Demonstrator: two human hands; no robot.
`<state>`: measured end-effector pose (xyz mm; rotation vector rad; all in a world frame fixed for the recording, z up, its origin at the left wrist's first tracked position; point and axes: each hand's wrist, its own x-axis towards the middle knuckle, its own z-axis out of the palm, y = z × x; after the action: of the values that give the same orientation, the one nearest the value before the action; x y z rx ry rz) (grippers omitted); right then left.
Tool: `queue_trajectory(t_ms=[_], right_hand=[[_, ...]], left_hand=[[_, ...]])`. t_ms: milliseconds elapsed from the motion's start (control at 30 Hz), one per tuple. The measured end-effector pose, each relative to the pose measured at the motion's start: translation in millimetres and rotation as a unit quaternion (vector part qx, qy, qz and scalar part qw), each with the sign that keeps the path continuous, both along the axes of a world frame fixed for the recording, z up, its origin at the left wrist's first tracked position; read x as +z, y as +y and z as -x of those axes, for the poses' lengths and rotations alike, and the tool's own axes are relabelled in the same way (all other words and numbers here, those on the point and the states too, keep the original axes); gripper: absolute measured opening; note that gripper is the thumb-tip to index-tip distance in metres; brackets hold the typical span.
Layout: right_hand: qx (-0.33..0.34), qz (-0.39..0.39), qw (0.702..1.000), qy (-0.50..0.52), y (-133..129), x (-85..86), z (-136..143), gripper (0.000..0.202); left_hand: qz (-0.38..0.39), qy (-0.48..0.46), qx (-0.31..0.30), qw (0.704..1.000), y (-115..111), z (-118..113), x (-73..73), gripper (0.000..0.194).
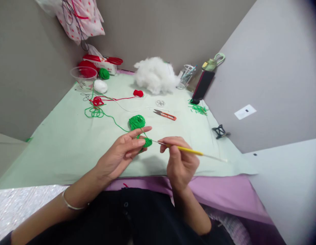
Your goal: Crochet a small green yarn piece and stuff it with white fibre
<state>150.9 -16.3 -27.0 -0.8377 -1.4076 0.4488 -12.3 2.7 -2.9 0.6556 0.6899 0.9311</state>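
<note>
Pinched between the thumb and fingers of my left hand [122,149] is a small green crochet piece [147,142]. Green yarn runs over the raised index finger of that hand. My right hand [182,160] grips a crochet hook [185,149] by its yellow handle, and the metal tip points left and meets the edge of the green piece. Whether a loop sits on the hook is too small to tell. Just beyond my left fingers lies a green yarn bundle [137,122], its strand trailing left across the table.
Orange thread snips [165,114] lie mid-table, with white stuffing [156,75] behind. Red yarn [98,101] and a clear plastic tub [83,78] are at the left. Green yarn scraps [198,109], a phone [204,85] and a pen cup [185,77] stand or lie right.
</note>
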Motion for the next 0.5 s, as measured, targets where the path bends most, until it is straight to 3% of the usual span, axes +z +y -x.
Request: queue_trajectory(t_ms=[67, 133, 300, 367, 433, 500], right_hand=[[0.053, 0.056, 0.993, 0.087, 2, 4.8, -1, 0.023], [0.074, 0.076, 0.991, 0.082, 3, 6.7, 0, 0.019], [0.000, 0.013, 0.999, -0.041, -1, -1.0, 6, 0.027], [-0.042, -0.040, 0.992, -0.109, -3, -5.2, 7, 0.032], [-0.061, -0.075, 0.984, -0.152, -3, -6.4, 6, 0.035], [-0.053, -0.055, 0.990, -0.118, -2, -3.6, 3, 0.032]], left_hand=[[-0.013, 0.000, 0.024, 1.000, 0, 0, 1.8, 0.047], [-0.035, 0.013, 0.033, 0.999, -2, -2, 2.8, 0.049], [-0.096, 0.060, 0.075, 0.991, -7, -9, -1.5, 0.051], [-0.081, 0.050, 0.083, 0.992, -6, -9, -3.2, 0.054], [-0.034, 0.020, 0.053, 0.998, -4, -7, -3.3, 0.050], [0.015, -0.014, 0.015, 1.000, 0, -5, -2.2, 0.041]])
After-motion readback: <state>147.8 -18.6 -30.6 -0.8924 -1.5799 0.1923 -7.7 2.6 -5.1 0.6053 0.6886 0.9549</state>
